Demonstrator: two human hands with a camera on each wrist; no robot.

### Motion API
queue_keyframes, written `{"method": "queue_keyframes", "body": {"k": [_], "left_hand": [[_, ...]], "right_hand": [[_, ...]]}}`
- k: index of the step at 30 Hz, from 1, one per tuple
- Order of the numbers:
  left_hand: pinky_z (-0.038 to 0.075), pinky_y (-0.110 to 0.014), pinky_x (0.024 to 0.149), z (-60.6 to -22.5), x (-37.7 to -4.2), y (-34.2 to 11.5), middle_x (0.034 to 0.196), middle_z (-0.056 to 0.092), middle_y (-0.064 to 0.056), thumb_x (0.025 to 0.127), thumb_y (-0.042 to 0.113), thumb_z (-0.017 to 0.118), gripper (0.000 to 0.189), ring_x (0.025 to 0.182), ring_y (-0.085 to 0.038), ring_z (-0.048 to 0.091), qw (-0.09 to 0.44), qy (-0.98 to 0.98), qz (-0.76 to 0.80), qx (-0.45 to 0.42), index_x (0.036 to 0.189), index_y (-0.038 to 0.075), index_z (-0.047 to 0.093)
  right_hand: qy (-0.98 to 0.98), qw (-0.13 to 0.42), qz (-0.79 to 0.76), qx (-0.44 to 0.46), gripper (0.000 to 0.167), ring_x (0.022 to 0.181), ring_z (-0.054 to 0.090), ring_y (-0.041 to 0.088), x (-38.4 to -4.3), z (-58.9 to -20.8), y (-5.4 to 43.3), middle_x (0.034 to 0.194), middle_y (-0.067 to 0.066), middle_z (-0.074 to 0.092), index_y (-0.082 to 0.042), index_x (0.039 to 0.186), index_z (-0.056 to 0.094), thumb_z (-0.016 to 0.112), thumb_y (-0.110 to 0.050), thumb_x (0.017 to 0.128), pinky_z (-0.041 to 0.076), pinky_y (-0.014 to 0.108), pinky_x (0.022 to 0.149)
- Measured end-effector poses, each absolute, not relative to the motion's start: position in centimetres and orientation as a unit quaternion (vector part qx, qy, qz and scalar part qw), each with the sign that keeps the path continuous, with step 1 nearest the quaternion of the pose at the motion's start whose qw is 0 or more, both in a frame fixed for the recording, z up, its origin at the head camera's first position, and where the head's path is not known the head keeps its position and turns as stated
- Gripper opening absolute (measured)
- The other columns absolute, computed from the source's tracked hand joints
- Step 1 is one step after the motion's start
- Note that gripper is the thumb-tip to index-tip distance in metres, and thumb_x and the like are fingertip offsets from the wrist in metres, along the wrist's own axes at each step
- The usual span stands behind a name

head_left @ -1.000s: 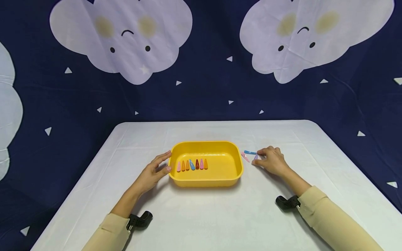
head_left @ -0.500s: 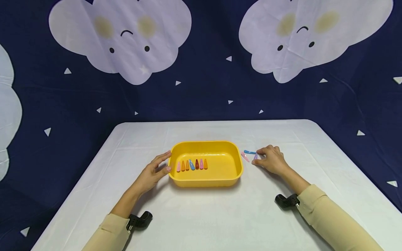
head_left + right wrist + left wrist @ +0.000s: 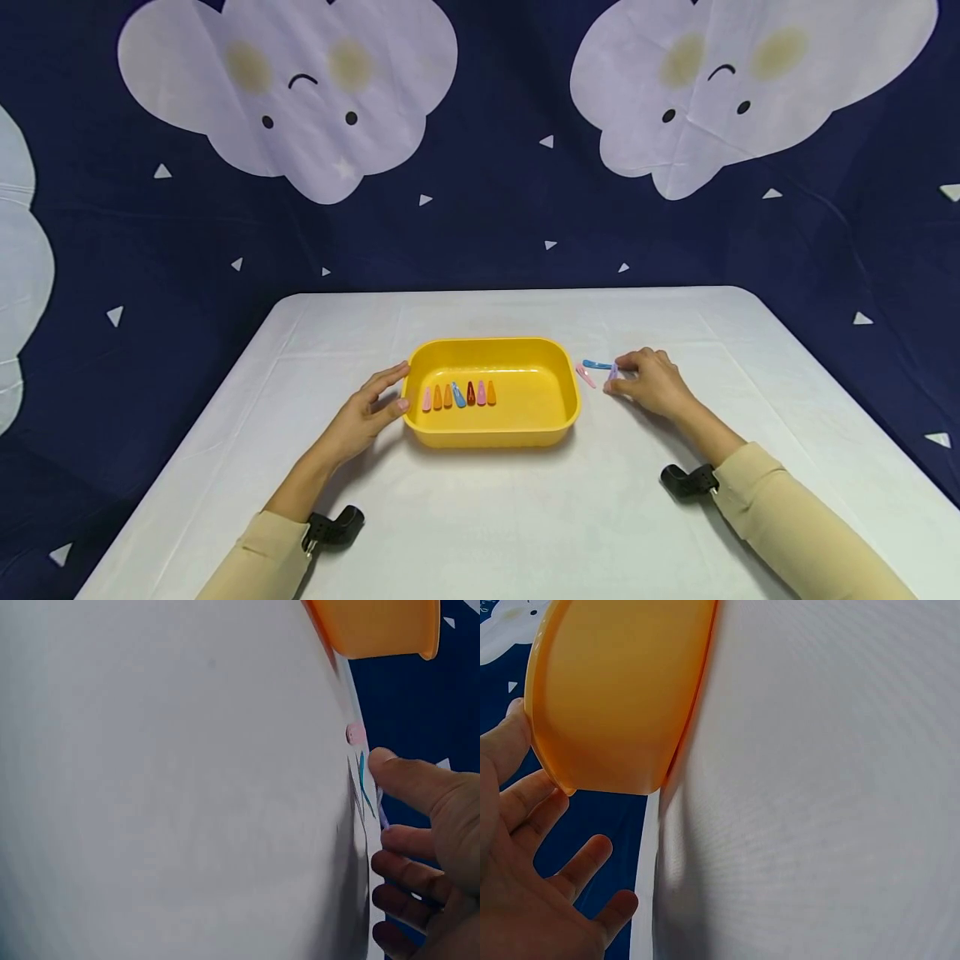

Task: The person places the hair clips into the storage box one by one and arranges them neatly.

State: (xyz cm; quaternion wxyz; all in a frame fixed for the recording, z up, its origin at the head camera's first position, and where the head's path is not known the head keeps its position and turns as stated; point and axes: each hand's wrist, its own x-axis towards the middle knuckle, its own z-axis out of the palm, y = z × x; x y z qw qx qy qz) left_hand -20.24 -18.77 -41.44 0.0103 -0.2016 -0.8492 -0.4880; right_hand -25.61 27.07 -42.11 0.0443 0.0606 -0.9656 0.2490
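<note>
Against the left end of a yellow tray (image 3: pixel 480 438), my left hand (image 3: pixel 369 412) rests with spread, fairly straight fingers, thumb and fingertips at the rim. Inside the tray, several snap hair clips stand in a row: pink, orange, blue, dark red (image 3: pixel 471 393). To the right of the tray, my right hand (image 3: pixel 654 385) pinches a purple hair clip (image 3: pixel 612 373) between thumb and forefinger. Just left of that hand lie a blue hair clip (image 3: pixel 597 365) and a pink hair clip (image 3: pixel 587 377). In the right wrist view, the thumb largely hides the purple clip.
A white-covered table (image 3: pixel 495 525) supports everything. Behind it hangs a dark blue cloth (image 3: pixel 495 233) printed with clouds and triangles. Each forearm wears a black wrist camera, left (image 3: pixel 337 527) and right (image 3: pixel 686 482).
The purple hair clip has shifted slightly right and up between the right thumb and forefinger. The left hand, tray and clips in the row stay where they were.
</note>
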Motion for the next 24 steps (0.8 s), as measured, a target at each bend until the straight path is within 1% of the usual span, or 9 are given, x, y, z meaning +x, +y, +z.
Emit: {"method": "queue_keyframes", "body": {"k": [7, 12, 16, 22, 24], "left_hand": [[0.02, -0.065, 0.111, -41.4, -20.2, -18.7, 0.152, 0.035, -0.012, 0.093, 0.02, 0.059, 0.053, 0.143, -0.037, 0.025, 0.011, -0.85, -0.487, -0.202, 0.142, 0.01, 0.042], [0.019, -0.065, 0.111, -41.4, -20.3, -18.7, 0.152, 0.034, -0.012, 0.094, 0.019, 0.059, 0.053, 0.143, -0.037, 0.024, 0.011, -0.849, -0.489, -0.202, 0.142, 0.01, 0.042], [0.019, -0.065, 0.111, -41.5, -20.3, -18.7, 0.152, 0.034, -0.012, 0.094, 0.02, 0.059, 0.053, 0.143, -0.037, 0.024, 0.011, -0.848, -0.489, -0.202, 0.143, 0.009, 0.042], [0.019, -0.065, 0.111, -41.5, -20.4, -18.7, 0.152, 0.034, -0.011, 0.094, 0.022, 0.059, 0.053, 0.143, -0.036, 0.024, 0.011, -0.85, -0.487, -0.2, 0.143, 0.01, 0.042], [0.02, -0.065, 0.111, -41.5, -20.3, -18.7, 0.152, 0.035, -0.011, 0.093, 0.021, 0.059, 0.053, 0.143, -0.036, 0.024, 0.011, -0.851, -0.485, -0.2, 0.143, 0.01, 0.042]], "right_hand": [[-0.961, 0.03, 0.269, 0.063, 0.055, 0.109, 0.055, 0.039, -25.6, -41.2, 27.4, 0.119, 0.024, 0.062, 0.001, 0.122, 0.059, 0.072, -0.032, 0.08, 0.043, 0.053, 0.094], [-0.958, 0.022, 0.28, 0.063, 0.057, 0.111, 0.055, 0.04, -25.3, -40.4, 27.2, 0.121, 0.024, 0.06, -0.001, 0.124, 0.057, 0.071, -0.035, 0.082, 0.045, 0.054, 0.092], [-0.957, 0.033, 0.279, 0.073, 0.057, 0.112, 0.054, 0.039, -25.1, -39.5, 26.9, 0.121, 0.023, 0.06, -0.002, 0.125, 0.057, 0.07, -0.037, 0.083, 0.045, 0.053, 0.093], [-0.952, 0.054, 0.285, 0.094, 0.054, 0.113, 0.054, 0.038, -24.7, -37.9, 26.0, 0.124, 0.021, 0.059, -0.002, 0.124, 0.058, 0.071, -0.035, 0.083, 0.045, 0.053, 0.094], [-0.951, 0.058, 0.288, 0.098, 0.056, 0.113, 0.054, 0.038, -24.5, -37.5, 25.8, 0.124, 0.02, 0.059, -0.003, 0.124, 0.059, 0.071, -0.037, 0.083, 0.045, 0.053, 0.094]]}}
